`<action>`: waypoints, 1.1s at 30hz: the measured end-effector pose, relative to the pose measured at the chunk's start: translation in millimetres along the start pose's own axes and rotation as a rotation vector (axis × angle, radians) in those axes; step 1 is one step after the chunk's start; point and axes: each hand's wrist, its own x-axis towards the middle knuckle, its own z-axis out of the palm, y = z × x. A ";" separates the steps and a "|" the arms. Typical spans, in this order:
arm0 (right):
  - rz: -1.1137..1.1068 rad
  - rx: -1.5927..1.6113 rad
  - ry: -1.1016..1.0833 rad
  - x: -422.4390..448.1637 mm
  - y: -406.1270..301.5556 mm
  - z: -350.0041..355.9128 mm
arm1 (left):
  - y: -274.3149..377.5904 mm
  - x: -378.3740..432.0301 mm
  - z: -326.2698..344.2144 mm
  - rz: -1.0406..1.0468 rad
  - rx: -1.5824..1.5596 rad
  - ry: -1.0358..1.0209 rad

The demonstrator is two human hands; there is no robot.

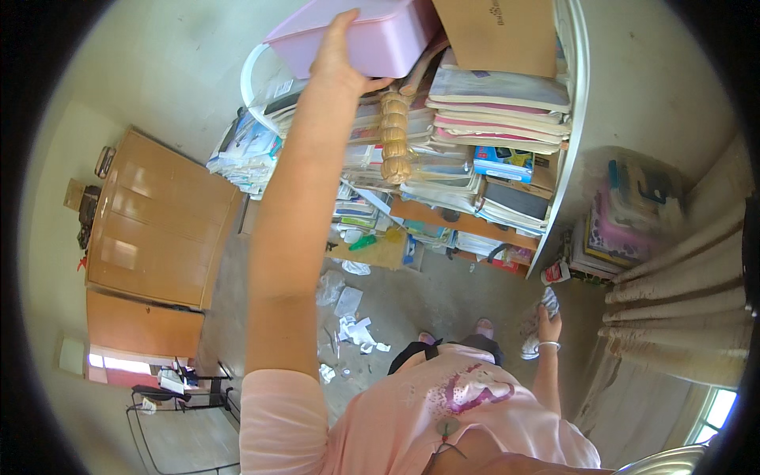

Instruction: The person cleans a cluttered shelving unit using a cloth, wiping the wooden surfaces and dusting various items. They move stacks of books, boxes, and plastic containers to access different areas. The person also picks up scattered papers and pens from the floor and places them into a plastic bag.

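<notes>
My left hand (341, 65) reaches up at the top and grips the side of a pink plastic box (386, 44), one digit up along its wall and another spread beneath. The box is on top of a packed white-framed shelf unit (579, 119), tilted in this view. Just below it hangs a segmented tan handle-like object (394, 136). My right hand (549, 328), with a bracelet at the wrist, hangs low at the right and holds a crumpled patterned cloth (549, 303). Some of its fingers are hidden.
Stacked books (499, 119) and a cardboard box (504, 35) fill the shelves. Paper scraps (356, 332) and a plastic bag (330, 288) lie on the floor. Curtains (677, 297) and stacked containers (641, 190) are at right, a wooden cabinet (160, 214) at left.
</notes>
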 end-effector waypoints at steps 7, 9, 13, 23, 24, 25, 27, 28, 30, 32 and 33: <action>-0.017 -0.078 0.088 -29.8 8.7 -29.7 | 23.3 -32.7 -24.1 0.102 -0.190 -0.049; -0.021 -0.090 0.099 -37.7 19.5 -37.8 | 32.2 -48.5 -33.7 0.134 -0.234 -0.021; 0.045 -0.156 0.097 -63.6 28.9 -46.2 | 32.1 -74.5 -78.4 0.254 -0.339 -0.005; 0.311 0.534 -0.014 -143.2 -0.6 -54.9 | -111.9 -237.9 -264.0 0.396 -0.450 0.162; 0.343 0.584 -0.125 -156.6 -30.2 -50.3 | -143.3 -253.6 -296.5 0.495 -0.300 0.125; 0.352 0.558 -0.270 -166.5 -55.0 -48.0 | -175.9 -268.5 -328.3 0.600 -0.155 0.096; 0.252 0.433 -0.384 -179.8 -70.0 -49.9 | -221.5 -305.3 -341.3 0.102 -0.557 -0.147; 0.152 0.372 -0.526 -183.7 -79.8 -51.6 | -232.7 -330.4 -326.5 -0.040 -0.529 -0.078; 0.089 0.374 -0.664 -197.9 -119.0 -63.5 | -268.0 -359.8 -313.5 -0.224 -0.367 -0.108; 0.058 0.307 -0.753 -197.8 -116.5 -74.3 | -296.9 -369.2 -281.8 -0.334 -0.229 -0.276; 0.062 0.277 -0.785 -196.5 -108.6 -79.0 | -302.1 -367.2 -249.2 -0.397 -0.203 -0.332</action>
